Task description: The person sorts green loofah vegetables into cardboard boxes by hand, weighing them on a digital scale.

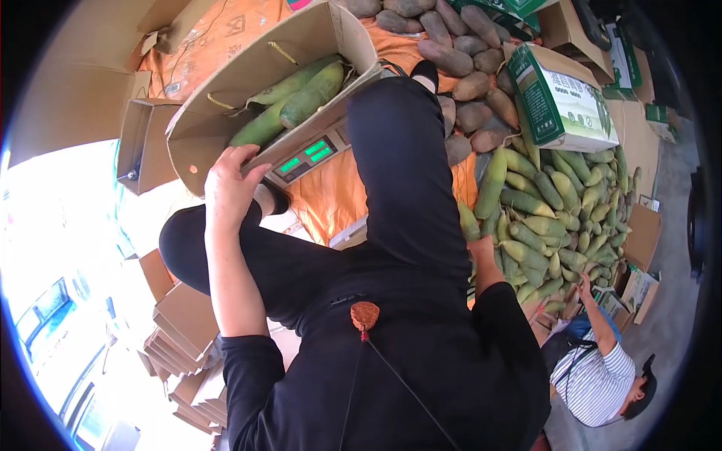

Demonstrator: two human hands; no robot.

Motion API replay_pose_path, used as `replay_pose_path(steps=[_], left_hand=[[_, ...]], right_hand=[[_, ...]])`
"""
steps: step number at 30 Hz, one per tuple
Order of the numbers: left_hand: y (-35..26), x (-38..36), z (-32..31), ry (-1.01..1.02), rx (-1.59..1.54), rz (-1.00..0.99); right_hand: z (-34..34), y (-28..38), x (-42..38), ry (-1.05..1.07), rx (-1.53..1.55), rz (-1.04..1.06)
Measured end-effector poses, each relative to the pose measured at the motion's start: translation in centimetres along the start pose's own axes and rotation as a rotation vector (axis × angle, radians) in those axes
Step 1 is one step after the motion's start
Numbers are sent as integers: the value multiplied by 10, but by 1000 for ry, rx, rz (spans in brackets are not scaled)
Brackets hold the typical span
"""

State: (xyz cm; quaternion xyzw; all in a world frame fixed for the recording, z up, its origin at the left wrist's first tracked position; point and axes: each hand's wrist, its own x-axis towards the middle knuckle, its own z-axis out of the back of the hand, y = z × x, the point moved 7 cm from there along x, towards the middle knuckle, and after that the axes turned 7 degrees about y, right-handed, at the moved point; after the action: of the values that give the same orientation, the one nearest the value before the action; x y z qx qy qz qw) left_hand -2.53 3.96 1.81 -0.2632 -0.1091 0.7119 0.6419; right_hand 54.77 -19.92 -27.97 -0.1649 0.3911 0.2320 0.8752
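Note:
A long cardboard box (197, 120) with yellow cord handles holds several green radishes (312, 94). My left hand (229, 184) is at the near corner of this box, its fingers curled over the rim and the thumb on the outer side. Just below the box, a digital scale (307, 158) shows lit green numbers. On the other side of my raised knee, my right hand (481, 246) reaches down to the edge of a large heap of green radishes (553, 233). Its fingers are mostly hidden there, so whether they hold a radish cannot be made out.
Brownish-red radishes (470, 86) lie on orange sheeting (323, 203) beyond my foot. A green and white printed carton (560, 98) stands above the heap. Folded cardboard boxes (184, 319) are stacked at left. A person in a striped shirt (598, 383) reaches toward the heap's lower right.

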Motion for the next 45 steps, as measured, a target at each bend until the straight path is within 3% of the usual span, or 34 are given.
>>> replay_pose_path(steps=[3,6,8,11,15,17,19,23,28,33,35,39,43,45], left_hand=[[-1,0,3,-14,-10,5],[0,-2,5,-32,-15,3],[1,-3,8,-37,-1,-3],[3,-5,13,-61,27,1],[6,-9,15,-68,18,6],[6,-10,17,-71,33,5],[8,-10,16,-22,41,63],[10,-13,17,-37,42,60],[13,-13,18,-39,53,78],[14,-13,19,-48,50,64],[16,-13,17,-42,47,66],[18,-13,17,-29,25,66],[16,-11,18,-33,12,50],[17,-13,20,-30,-6,53]], right_hand=[[2,10,-7,-71,3,90],[-1,1,2,44,103,141],[-26,-10,17,376,455,29],[5,-3,-20,469,383,-70],[41,12,-49,447,492,25],[78,39,-63,299,599,148],[125,98,-100,293,648,401],[213,208,-168,131,590,945],[268,333,-270,45,339,1363],[241,432,-375,-301,-242,1705],[207,468,-382,-360,-335,1769],[136,513,-408,-283,-562,1697],[93,531,-409,-346,-575,1741],[100,527,-416,-239,-404,1763]])
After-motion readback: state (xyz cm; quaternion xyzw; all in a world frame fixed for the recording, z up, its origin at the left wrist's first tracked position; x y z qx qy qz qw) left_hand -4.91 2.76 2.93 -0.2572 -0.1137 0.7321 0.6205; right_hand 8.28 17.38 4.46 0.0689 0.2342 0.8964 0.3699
